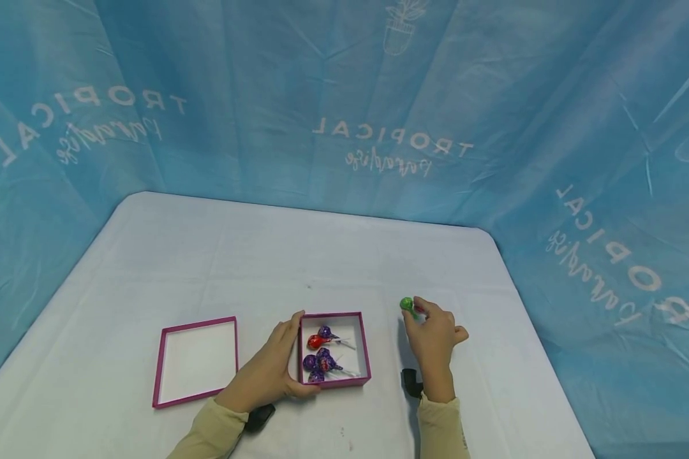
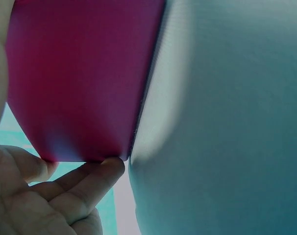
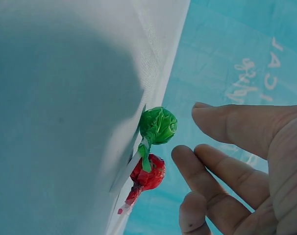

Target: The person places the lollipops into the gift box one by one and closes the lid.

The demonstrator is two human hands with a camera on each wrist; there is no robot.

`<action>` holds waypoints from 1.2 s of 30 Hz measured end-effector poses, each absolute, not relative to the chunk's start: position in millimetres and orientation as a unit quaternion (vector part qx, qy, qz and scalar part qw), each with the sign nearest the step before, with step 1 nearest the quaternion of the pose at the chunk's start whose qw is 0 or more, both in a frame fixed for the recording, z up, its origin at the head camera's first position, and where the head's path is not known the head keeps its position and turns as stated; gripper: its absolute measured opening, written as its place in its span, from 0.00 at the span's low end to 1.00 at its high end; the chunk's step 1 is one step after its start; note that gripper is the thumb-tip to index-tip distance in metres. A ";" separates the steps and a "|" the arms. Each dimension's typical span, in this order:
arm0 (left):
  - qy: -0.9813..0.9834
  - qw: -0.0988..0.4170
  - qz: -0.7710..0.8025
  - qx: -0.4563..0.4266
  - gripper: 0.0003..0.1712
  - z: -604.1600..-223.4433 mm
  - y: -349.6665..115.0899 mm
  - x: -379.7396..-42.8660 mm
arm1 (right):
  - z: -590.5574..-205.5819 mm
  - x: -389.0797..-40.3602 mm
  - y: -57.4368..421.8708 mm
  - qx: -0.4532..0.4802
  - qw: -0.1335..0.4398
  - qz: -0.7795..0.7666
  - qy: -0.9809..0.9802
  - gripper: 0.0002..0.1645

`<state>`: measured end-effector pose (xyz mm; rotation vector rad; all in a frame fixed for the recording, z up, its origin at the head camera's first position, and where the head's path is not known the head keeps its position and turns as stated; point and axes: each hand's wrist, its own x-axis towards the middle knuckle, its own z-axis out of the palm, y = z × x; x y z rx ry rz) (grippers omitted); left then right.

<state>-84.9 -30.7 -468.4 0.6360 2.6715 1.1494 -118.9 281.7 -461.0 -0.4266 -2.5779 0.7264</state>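
Observation:
My left hand grips the left side of a white-lined magenta box, with the thumb at its near corner and the fingers at its far one. Several purple-wrapped lollipops and a red lollipop lie inside. The box's outer wall fills much of the left wrist view. To the box's right, my right hand is beside a green lollipop and another red lollipop on the table. Its thumb and fingers are spread, with a gap to both lollipops in the right wrist view.
A square magenta-edged lid, white inside, lies to the left of the box. Everything rests on a white-covered table. Blue printed curtains hang behind and at both sides.

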 end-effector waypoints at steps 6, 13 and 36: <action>0.894 0.084 0.387 0.211 0.82 -467.6 -30.7 -84.9 | -462.4 -119.5 284.1 -0.159 0.200 0.254 -0.933 0.22; 0.894 0.084 0.385 0.213 0.82 -466.7 -30.5 -85.1 | -464.9 -120.8 286.6 -0.169 0.185 0.255 -0.934 0.23; 0.894 0.083 0.389 0.207 0.81 -471.3 -29.5 -84.8 | -465.5 -133.9 291.6 -0.164 0.160 0.233 -0.945 0.22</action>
